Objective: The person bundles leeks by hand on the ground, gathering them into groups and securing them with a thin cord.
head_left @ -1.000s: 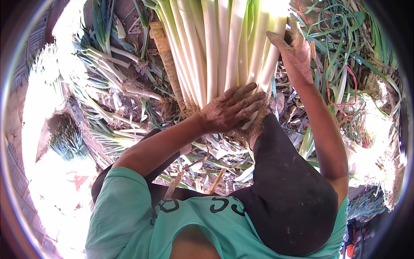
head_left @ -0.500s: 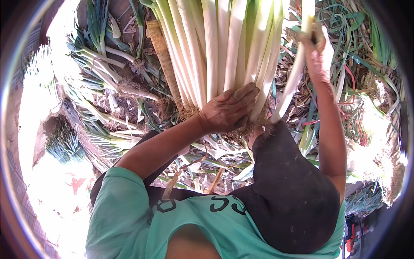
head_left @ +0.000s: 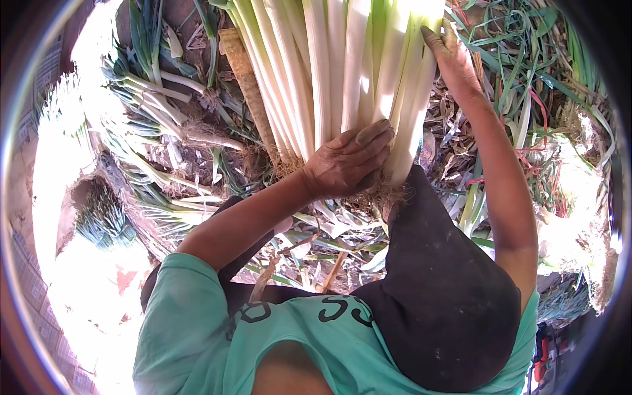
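Note:
A thick bundle of long green onions with white stalks leans in front of me, its roots toward my knees. My left hand lies across the lower stalks near the root ends, fingers together and curled against them. At the bundle's upper right edge my right hand grips the outermost stalk, thumb on top; its other fingers are partly hidden and washed out by glare. This stalk lies against the rest of the bundle, its roots beside my right knee.
A worn, yellowish-brown board stands along the bundle's left side. Loose green onions lie on the ground at left. Cut green leaves and red strings litter the right. Dry scraps lie between my legs.
My right hand has brought a single green onion leftward from apart on the right to the bundle's right edge. My left hand has stayed on the lower stalks.

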